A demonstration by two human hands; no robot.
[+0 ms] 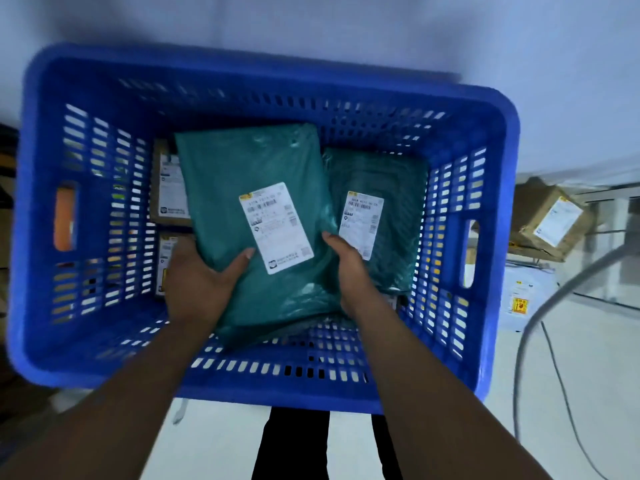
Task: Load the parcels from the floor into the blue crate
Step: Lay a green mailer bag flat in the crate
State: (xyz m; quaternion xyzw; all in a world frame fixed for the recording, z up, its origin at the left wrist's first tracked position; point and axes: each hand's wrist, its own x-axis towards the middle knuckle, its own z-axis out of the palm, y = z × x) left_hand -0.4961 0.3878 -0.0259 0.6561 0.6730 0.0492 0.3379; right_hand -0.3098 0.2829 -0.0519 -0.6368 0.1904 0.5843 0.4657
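A large blue slotted crate (263,389) fills the view. Inside it, both my hands hold a green plastic mailer parcel (242,174) with a white label, tilted over the other contents. My left hand (201,282) grips its lower left edge, thumb on top. My right hand (349,271) grips its lower right edge. A second green mailer (391,174) with a label lies beneath on the right. Two brown cardboard boxes (166,188) lie at the crate's left side, partly hidden.
A cardboard box (550,216) with a white label sits on a shelf at the right, outside the crate. A white parcel (523,299) with an orange sticker lies below it. Grey cables (554,341) run across the pale floor on the right. A wall stands behind the crate.
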